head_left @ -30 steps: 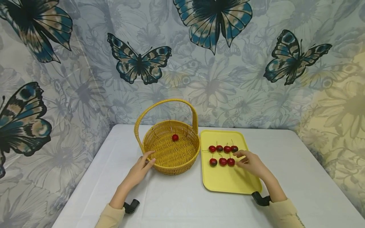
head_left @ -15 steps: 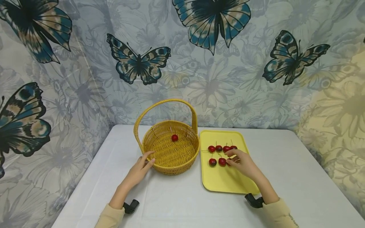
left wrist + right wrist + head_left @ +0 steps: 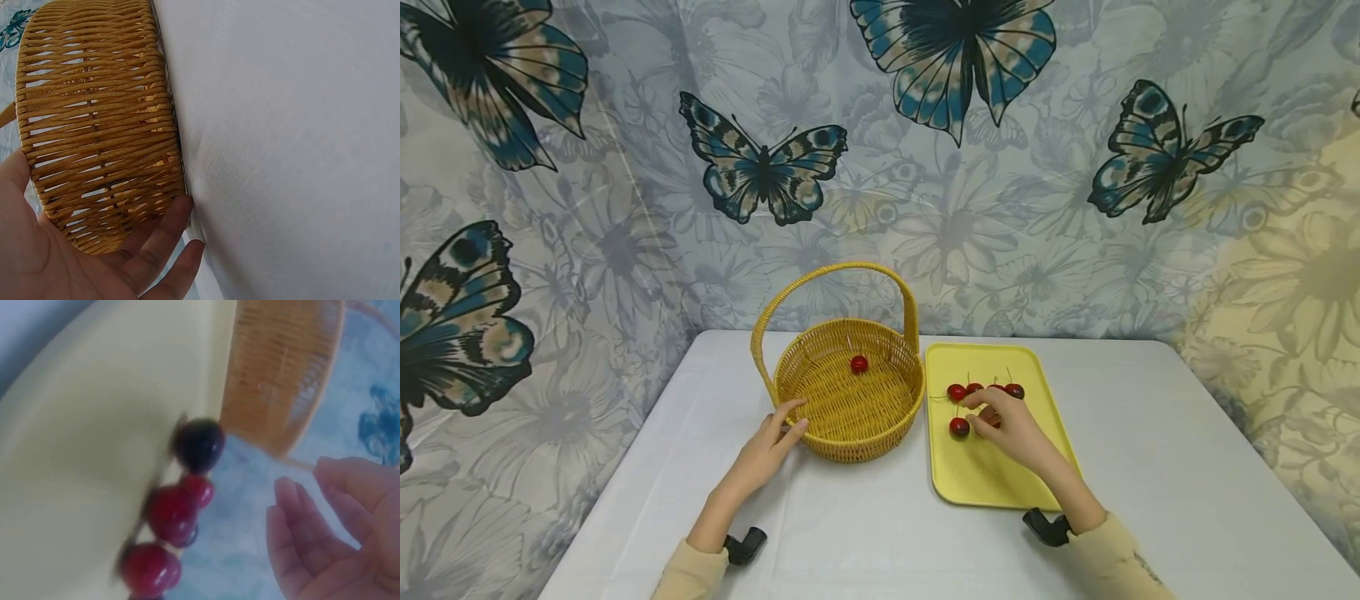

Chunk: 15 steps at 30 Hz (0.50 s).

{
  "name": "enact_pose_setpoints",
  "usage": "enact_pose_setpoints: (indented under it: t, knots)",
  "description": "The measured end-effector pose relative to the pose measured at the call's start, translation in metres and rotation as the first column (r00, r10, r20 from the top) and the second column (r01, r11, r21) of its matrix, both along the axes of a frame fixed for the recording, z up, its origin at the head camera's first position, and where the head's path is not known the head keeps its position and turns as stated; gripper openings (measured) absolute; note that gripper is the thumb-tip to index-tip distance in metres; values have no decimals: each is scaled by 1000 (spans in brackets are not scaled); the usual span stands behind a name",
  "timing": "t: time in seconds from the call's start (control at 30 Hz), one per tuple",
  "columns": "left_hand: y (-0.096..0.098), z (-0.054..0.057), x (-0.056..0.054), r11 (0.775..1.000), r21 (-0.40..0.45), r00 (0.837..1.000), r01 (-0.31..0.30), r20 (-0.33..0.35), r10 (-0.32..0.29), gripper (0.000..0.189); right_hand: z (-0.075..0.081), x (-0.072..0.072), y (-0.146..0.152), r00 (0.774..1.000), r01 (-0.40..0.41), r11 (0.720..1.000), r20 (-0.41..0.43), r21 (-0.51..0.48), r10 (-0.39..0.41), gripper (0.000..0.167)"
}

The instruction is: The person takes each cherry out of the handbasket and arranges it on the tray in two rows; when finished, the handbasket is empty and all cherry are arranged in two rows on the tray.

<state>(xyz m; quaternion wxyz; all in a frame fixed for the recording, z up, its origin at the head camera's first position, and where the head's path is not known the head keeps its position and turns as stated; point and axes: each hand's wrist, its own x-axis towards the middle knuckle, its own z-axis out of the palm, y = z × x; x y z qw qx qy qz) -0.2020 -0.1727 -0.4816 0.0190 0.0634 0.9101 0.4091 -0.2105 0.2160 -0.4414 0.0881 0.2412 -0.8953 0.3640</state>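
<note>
A yellow wicker basket (image 3: 850, 446) with a tall handle stands left of the yellow tray (image 3: 1000, 487). My left hand (image 3: 766, 450) holds the basket at its near left rim; in the left wrist view its fingers lie against the woven wall. One red cherry (image 3: 859, 364) lies inside the basket. Over the tray hovers my right hand (image 3: 1011, 429), thumb and fingers apart with nothing between them. Beneath and beside it lie two rows of stemmed cherries; the front row's left cherry (image 3: 959, 427) shows fully, the others there are partly hidden by the hand.
A white-covered table (image 3: 850, 533) bears both the basket and the tray, which stand nearly side by side. Behind it hangs a grey-blue cloth (image 3: 1022, 267) printed with butterflies and flowers. Each wrist wears a black camera mount (image 3: 746, 546).
My right hand has moved left across the tray, from the right end of the cherry rows towards the left end of the front row. My left hand stays at the basket rim.
</note>
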Motion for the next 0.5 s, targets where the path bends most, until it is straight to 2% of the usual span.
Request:
enact_pose_setpoints:
  t: [0.5]
  knots:
    - [-1,0,0,1000,-1,1000,5,-3,-5,46,17,-15,-47,992,-114,993,-56,-11,113,16]
